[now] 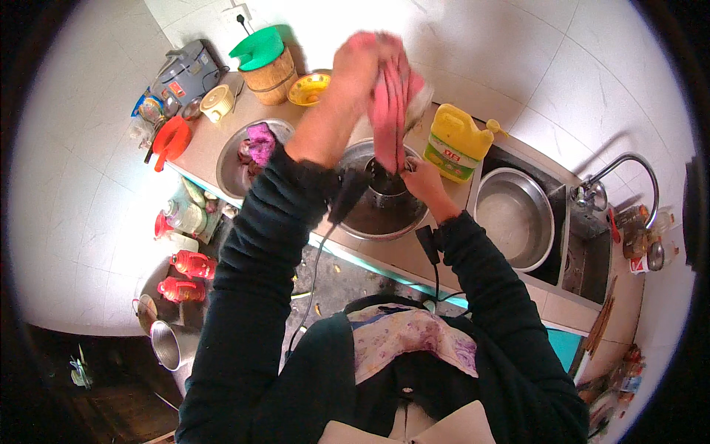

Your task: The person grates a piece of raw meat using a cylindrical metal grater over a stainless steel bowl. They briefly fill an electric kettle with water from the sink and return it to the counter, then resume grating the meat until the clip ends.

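Note:
My left hand is raised in front of the tiled wall, closed on a wet-looking pink cloth that hangs in folds. The cloth's lower end reaches the mouth of a small metal pot. My right hand grips the right side of that pot at its rim; whether there is a handle is hidden by the fingers. Under the pot stands a wide stainless steel basin with dark liquid in it. Something pale and blurred shows behind the cloth.
A yellow jug stands right of the basin. Beyond it, a metal basin sits in the sink below a faucet. At left, another basin holds a purple cloth and dark pieces. A wooden bucket stands behind.

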`<state>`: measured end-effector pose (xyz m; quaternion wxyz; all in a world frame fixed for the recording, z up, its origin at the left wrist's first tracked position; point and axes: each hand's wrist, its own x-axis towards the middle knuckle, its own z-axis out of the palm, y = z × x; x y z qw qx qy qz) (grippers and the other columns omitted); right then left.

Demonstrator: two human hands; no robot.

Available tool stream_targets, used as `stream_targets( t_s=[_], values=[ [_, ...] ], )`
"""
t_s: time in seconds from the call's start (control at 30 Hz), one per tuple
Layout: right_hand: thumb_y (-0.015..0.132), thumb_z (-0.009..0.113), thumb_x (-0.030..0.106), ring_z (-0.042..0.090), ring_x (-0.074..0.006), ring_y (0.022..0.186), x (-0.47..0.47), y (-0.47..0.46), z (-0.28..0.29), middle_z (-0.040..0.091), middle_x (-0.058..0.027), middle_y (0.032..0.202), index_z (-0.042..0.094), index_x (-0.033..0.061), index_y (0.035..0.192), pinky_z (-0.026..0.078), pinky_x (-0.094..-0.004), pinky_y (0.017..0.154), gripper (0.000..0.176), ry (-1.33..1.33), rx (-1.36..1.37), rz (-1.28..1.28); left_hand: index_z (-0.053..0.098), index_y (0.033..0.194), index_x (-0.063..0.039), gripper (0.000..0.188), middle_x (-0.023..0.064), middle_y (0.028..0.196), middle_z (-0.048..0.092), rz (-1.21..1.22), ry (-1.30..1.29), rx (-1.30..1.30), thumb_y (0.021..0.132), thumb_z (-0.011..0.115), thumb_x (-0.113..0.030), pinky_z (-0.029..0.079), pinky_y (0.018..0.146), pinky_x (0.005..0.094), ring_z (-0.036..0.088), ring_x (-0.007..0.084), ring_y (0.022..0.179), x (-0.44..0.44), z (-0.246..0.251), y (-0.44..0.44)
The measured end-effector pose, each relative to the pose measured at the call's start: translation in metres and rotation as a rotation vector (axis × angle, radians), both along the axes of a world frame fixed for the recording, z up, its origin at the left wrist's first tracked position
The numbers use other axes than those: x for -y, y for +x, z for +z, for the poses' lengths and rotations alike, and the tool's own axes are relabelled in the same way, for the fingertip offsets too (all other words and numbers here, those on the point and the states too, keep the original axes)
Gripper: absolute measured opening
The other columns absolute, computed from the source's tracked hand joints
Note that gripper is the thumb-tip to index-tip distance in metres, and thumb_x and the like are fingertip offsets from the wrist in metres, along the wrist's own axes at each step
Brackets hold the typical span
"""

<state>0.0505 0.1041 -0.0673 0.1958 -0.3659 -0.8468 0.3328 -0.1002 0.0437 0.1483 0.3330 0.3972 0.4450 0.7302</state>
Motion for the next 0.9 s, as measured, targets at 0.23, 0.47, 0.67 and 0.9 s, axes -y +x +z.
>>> stream_targets(
  t_s=[0.23,0.47,0.67,0.9],
  values=[
    [0.077,0.057,0.026,0.061,-0.0392,0.085,0.0,0.004,-0.006,0.064,-0.0212,0.087,0.064,0.0055,0.097,0.049,-0.0444,0.073,0.029,-0.006,-0.146,0.025,0.059,0.084,-0.005,0.016,0.0057,0.077,0.064,0.066,-0.244,-0.469,0.071,0.066,-0.011,0.049,0.065,0.0303,0.061,0.0175,0.07,0.024,-0.135,0.02],
    [0.075,0.061,0.023,0.062,-0.0368,0.085,-0.007,0.012,0.001,0.065,-0.0195,0.088,0.064,0.005,0.1,0.049,-0.0415,0.073,0.03,0.014,-0.124,0.007,0.067,0.089,-0.015,0.021,0.007,0.091,0.067,0.183,-0.216,-1.401,0.072,0.071,-0.026,0.048,0.078,0.0323,0.063,0.0266,0.085,0.046,-0.15,0.025],
    [0.074,0.062,0.011,0.06,-0.0323,0.092,0.008,0.024,0.058,0.065,-0.0148,0.098,0.065,0.0066,0.101,0.049,-0.0362,0.079,0.027,0.423,-0.286,0.359,0.061,0.109,-0.003,0.039,0.0143,0.104,0.065,0.302,-0.485,-0.915,0.079,0.069,-0.027,0.047,0.087,0.0356,0.062,0.0257,0.097,0.084,-0.152,-0.007],
    [0.075,0.056,0.005,0.06,-0.0335,0.09,-0.001,-0.013,0.068,0.064,-0.0163,0.096,0.065,0.0066,0.098,0.049,-0.0405,0.077,0.025,0.385,0.441,0.944,0.054,0.121,-0.007,0.048,0.0149,0.113,0.062,0.276,-0.57,-0.679,0.077,0.07,-0.018,0.048,0.087,0.035,0.061,0.0261,0.099,0.111,-0.195,-0.006]
  ],
)
